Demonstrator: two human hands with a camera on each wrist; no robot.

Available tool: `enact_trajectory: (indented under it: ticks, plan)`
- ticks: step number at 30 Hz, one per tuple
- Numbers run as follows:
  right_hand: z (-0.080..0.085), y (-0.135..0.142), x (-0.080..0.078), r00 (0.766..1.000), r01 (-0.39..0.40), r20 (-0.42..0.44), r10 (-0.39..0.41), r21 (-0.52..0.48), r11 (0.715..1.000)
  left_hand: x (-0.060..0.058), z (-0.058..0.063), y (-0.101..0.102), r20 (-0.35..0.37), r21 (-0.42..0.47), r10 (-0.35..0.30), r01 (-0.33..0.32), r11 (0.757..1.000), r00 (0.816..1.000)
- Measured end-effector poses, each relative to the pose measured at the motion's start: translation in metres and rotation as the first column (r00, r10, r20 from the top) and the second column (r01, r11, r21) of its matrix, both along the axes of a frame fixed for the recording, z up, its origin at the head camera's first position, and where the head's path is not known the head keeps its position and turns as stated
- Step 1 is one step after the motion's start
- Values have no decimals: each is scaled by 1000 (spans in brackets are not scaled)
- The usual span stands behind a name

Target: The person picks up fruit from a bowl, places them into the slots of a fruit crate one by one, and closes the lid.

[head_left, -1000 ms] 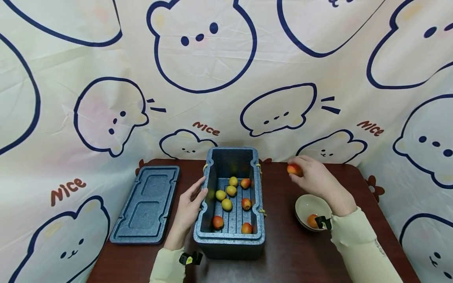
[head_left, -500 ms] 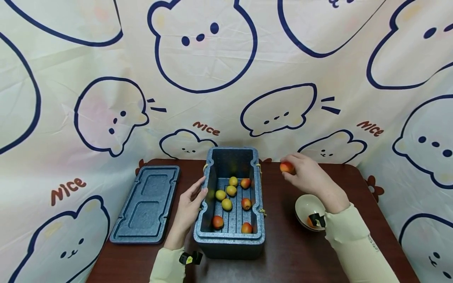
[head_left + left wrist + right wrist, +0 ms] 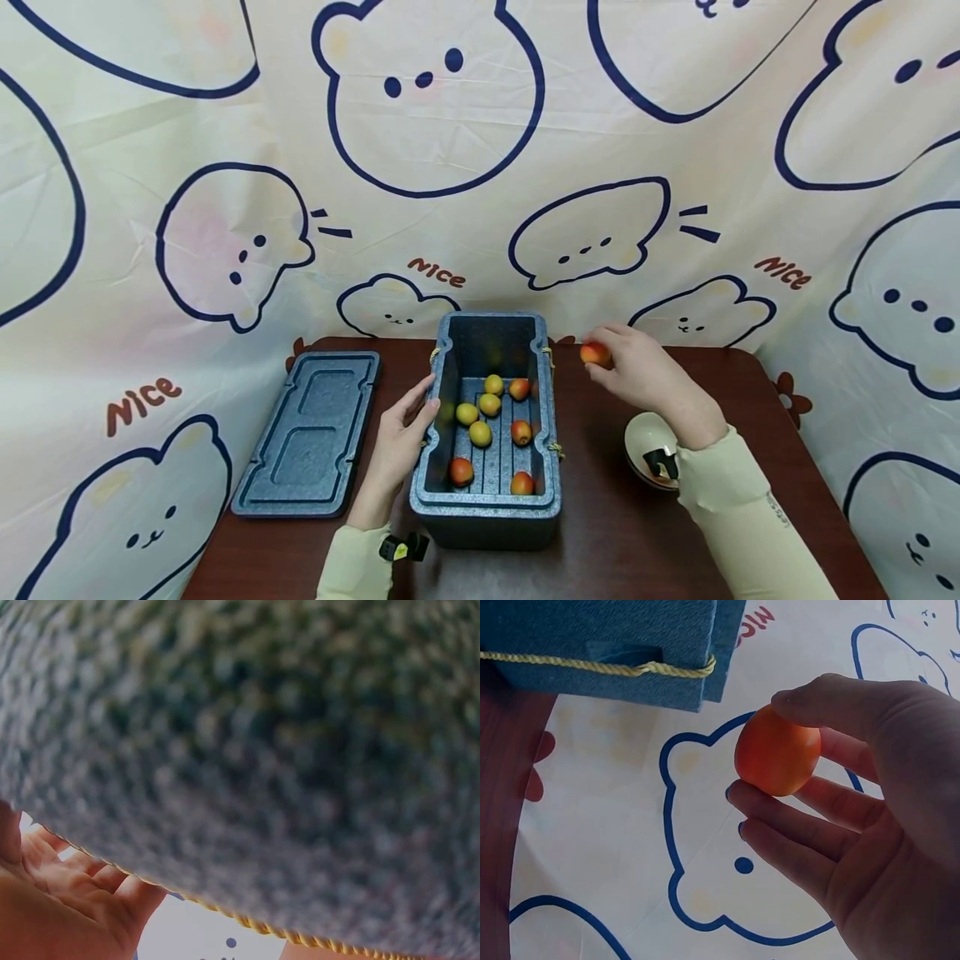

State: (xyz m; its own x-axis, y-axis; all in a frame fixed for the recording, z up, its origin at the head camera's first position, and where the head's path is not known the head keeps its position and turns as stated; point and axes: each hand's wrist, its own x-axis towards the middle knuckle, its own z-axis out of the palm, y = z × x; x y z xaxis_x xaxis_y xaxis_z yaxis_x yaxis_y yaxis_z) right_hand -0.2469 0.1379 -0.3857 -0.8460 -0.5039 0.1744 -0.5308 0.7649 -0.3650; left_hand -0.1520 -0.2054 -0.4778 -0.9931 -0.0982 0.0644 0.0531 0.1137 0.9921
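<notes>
My right hand (image 3: 651, 379) pinches a small red-orange fruit (image 3: 596, 354), smooth and round, between thumb and fingers. It is held in the air to the right of the blue-grey foam box (image 3: 486, 504). In the right wrist view the fruit (image 3: 778, 752) shows close to a corner of the box, below a yellow cord (image 3: 630, 669). My left hand (image 3: 397, 442) rests against the box's left side, its fingers fairly straight and the thumb at the rim. Inside the box lie several yellow fruits (image 3: 481, 433) and several red-and-yellow ones (image 3: 461, 472).
Left of the box, its blue-grey lid (image 3: 311, 433) lies flat on the dark brown table (image 3: 600, 542). A pale bowl (image 3: 641, 432) stands at the right, partly hidden by my right wrist and sleeve. A cartoon-printed cloth (image 3: 480, 233) hangs behind the table.
My right hand has moved left toward the box with the red-orange fruit. Its wrist now covers more of the bowl. The left hand has stayed at the box's side.
</notes>
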Motion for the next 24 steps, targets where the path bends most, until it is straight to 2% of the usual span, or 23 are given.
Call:
enact_trajectory:
  ticks: [10, 24]
  plan:
    - [6, -15, 1, 1000, -14, 15, 14, -18, 1000, 1, 1, 0, 1, -1, -3, 3, 1000, 1000]
    - [9, -30, 3, 996, -79, 41, 81, -43, 996, -1, -2, -1, -16, 4, -12, 12, 1000, 1000]
